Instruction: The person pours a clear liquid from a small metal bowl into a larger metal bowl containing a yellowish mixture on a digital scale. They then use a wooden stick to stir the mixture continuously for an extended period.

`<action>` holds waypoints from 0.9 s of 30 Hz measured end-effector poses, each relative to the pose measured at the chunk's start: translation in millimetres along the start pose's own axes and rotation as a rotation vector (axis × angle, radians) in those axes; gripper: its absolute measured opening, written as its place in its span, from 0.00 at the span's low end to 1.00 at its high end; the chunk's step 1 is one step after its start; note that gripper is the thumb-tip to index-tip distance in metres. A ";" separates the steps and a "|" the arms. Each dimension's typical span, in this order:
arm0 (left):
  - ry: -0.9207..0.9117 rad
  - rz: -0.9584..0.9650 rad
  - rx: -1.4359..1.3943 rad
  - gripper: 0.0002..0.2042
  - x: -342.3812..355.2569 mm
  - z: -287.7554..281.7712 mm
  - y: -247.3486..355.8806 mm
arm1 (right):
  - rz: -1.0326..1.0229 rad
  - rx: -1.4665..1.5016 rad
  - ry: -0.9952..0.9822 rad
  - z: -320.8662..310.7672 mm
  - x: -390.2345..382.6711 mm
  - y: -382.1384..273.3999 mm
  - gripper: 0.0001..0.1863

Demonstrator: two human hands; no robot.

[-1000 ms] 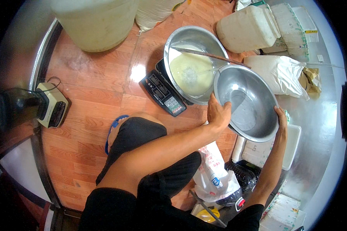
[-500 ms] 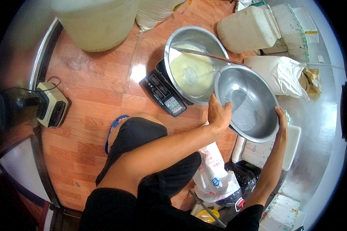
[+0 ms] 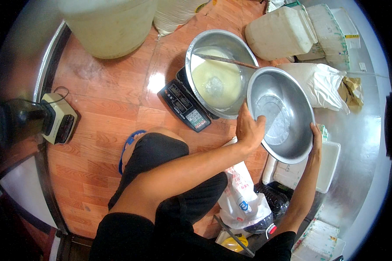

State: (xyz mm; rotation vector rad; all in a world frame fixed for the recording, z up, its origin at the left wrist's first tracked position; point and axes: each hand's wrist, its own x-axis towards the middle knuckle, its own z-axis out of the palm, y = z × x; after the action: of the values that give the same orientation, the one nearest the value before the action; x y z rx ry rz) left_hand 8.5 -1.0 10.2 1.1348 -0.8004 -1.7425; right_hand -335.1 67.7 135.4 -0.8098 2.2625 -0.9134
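A steel basin [image 3: 287, 139] hangs tilted between my hands, its mouth facing up at me and its upper left rim close to a larger steel bowl. My left hand [image 3: 251, 129] grips the near left rim, thumb inside and fingers underneath. On the right rim is my right hand [image 3: 316, 138], its fingers curled round the edge. The larger steel bowl [image 3: 200, 48] sits on a black digital scale [image 3: 183, 103] and holds pale yellow liquid [image 3: 211, 80] beside white powder. A brown stick [image 3: 231, 61] leans across that bowl; the tilted basin hides its right end.
A large plastic barrel [image 3: 109, 30] stands at the far left, a smaller one [image 3: 278, 32] at the far right. A white sack [image 3: 320, 85] lies beyond the basin. A cream appliance [image 3: 59, 119] sits left. Near my legs are a plastic bag [image 3: 244, 200] and a dark bottle [image 3: 259, 225].
Both hands have drawn the basin slightly to the right, and its tilt has changed a little. A faint streak between it and the larger bowl no longer shows.
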 end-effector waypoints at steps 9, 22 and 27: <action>-0.009 -0.038 -0.038 0.32 -0.2 0.9 -1.1 | 0.063 0.001 0.036 -9.8 9.3 5.4 0.43; -0.002 -0.159 -0.056 0.32 2.2 1.5 -10.2 | 0.023 -0.020 -0.025 -0.4 2.9 -11.5 0.38; 0.017 -0.168 -0.037 0.31 0.9 1.6 -9.8 | 0.043 -0.026 0.000 4.3 -0.6 -17.6 0.34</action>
State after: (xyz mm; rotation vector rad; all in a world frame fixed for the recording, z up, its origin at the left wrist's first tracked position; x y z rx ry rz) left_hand 3.7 2.2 2.0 1.2191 -0.6764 -1.8752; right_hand -326.2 56.1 146.1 -0.7696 2.2871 -0.8654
